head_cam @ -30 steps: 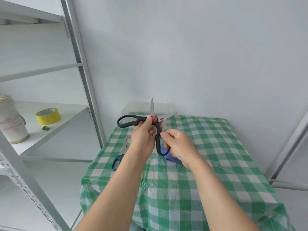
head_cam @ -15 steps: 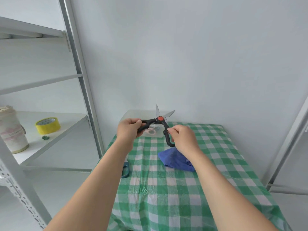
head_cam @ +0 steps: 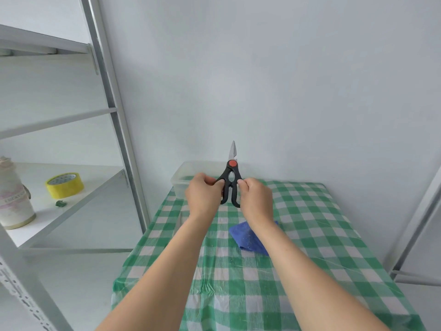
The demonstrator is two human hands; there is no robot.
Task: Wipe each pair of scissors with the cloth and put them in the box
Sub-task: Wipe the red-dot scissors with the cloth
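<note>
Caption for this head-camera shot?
Left hand and right hand hold closed black scissors upright near the clear box, blue cloth on table.

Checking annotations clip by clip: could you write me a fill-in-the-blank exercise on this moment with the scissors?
1. The blades of the black-handled steel scissors with a red pivot are ___ (open or closed) and point upward.
2. The crumpled blue cloth lies on the ___-and-white checked tablecloth.
3. The clear plastic box stands at that tablecloth's far ___ corner.
4. The roll of tape on the white metal shelf is ___.
Missing words: closed; green; left; yellow.
</note>
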